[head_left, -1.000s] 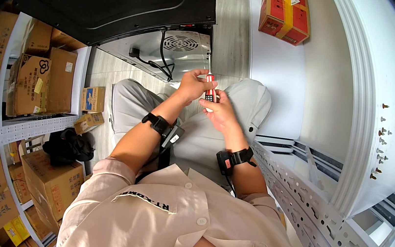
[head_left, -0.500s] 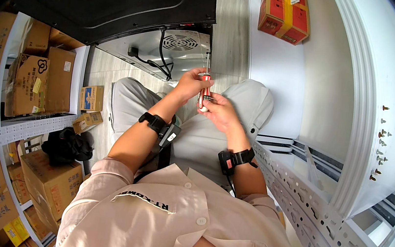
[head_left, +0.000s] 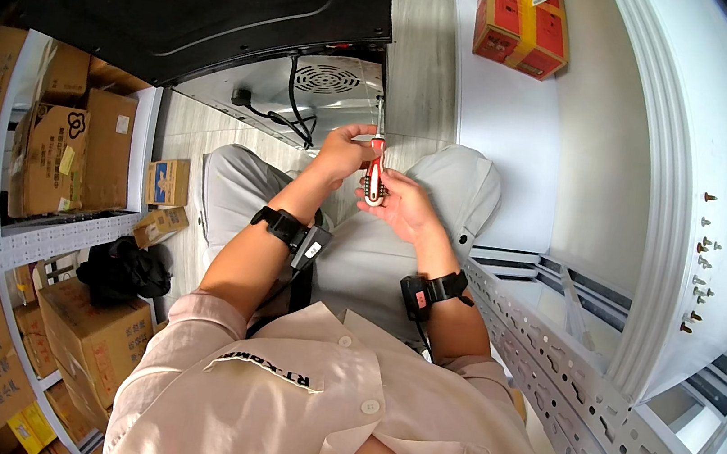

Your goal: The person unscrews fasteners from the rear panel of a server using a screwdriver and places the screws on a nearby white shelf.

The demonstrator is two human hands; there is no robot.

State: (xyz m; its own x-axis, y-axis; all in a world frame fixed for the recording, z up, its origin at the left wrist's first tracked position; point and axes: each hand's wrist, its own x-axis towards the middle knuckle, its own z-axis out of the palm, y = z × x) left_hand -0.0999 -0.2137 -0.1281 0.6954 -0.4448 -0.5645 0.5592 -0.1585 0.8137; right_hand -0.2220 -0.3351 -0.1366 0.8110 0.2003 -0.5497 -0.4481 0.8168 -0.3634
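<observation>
A screwdriver (head_left: 376, 172) with a red and white handle stands out from the right edge of a silver metal back panel (head_left: 258, 87). Its thin shaft points away from me, and the tip meets the panel edge, too small to make out. My left hand (head_left: 339, 153) pinches around the front of the handle and the shaft. Around the rear of the handle curl the thumb and fingers of my right hand (head_left: 405, 207). The panel belongs to a black appliance (head_left: 237, 3) and has a round vent (head_left: 327, 79). A black power cord (head_left: 292, 96) with a plug hangs against it.
Shelves with cardboard boxes (head_left: 110, 150) stand on the left, with a black bag (head_left: 124, 272) beside them. At the right, a red box (head_left: 523, 24) sits on a white shelf (head_left: 506, 136). Several loose screws (head_left: 702, 260) cling to a white upright surface.
The screwdriver handle has turned, showing more of its red and white side. My right thumb has shifted off its top toward the side. The left hand stays near the shaft.
</observation>
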